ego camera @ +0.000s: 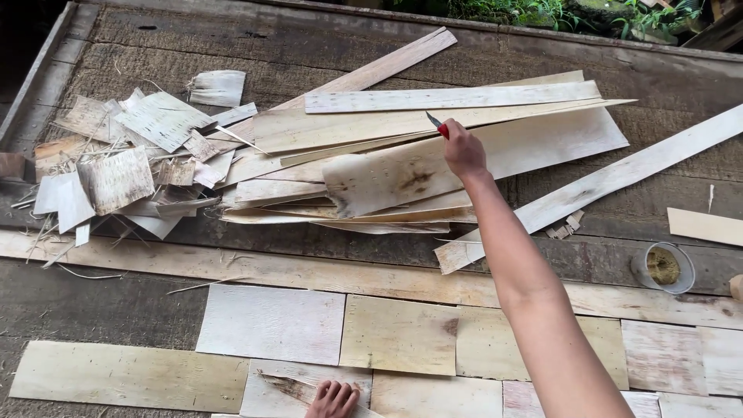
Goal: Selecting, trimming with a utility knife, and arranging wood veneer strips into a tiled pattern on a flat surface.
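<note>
My right hand (463,149) reaches far out over a loose pile of thin pale wood veneer strips (433,147) and grips a small knife with a red handle (438,126), its blade pointing up and left above the sheets. My left hand (334,400) lies at the bottom edge of the view, fingers spread on a cracked veneer sheet (294,387). Flat rectangular veneer pieces (398,334) are laid edge to edge in rows in front of me.
A heap of small torn veneer scraps (124,166) sits at the left. A long strip (611,182) runs diagonally at the right, near a small round container (664,267). All lies on dark weathered planks (124,302). Green plants (542,11) grow beyond the far edge.
</note>
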